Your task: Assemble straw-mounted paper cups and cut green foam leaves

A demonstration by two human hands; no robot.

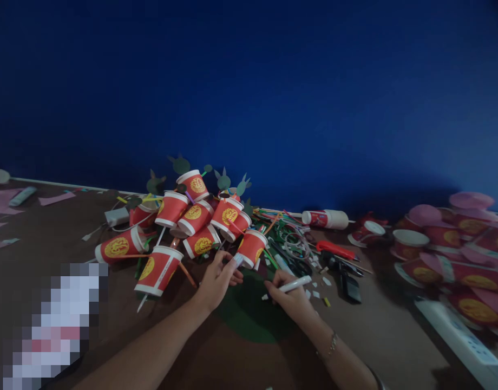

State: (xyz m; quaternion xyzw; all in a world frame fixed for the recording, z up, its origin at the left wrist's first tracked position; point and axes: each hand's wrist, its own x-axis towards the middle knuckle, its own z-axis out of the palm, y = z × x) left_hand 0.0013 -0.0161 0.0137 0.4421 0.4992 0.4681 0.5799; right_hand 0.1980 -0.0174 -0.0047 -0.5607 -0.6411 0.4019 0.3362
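Far edge, head view: the brown tabletop (123, 346) meets a blue wall (249, 97) behind the piled cups; a pale strip marks part of the joint at left.
Working room: tabletop extends along the outer side of each forearm; between the hands and below them lies a dark green disc (253, 322), partly covered by the right hand.
Left hand (221, 276): thumb and fingers curled together, pinching a small pale item (238, 260) in front of the nearest red cup (252, 248); contact with that cup cannot be told.
Right hand (287, 298): fingers pressed together around a white marker (295, 284), narrow end toward the left hand, above the disc's right part.
Cup pile, centre-left: red cups (174, 208) with yellow emblems, tilted and stacked, with straws and green rabbit-shaped cut-outs (223, 182) among them; contents cannot be told.
Cup group, right: red cups (411, 246) with pink discs (470, 201); blurred.
Cup stack, rear: nested cups (325, 219) lying on their side near the wall.
Obstructions ahead: bundled coloured stems (287, 238), a red-handled tool (335, 249), a black object (349, 287) and paper scraps (326, 281) beyond and right of the right hand.
Side limits: a white power strip (460, 333) at right; a white adapter (117, 218) beside the left pile.
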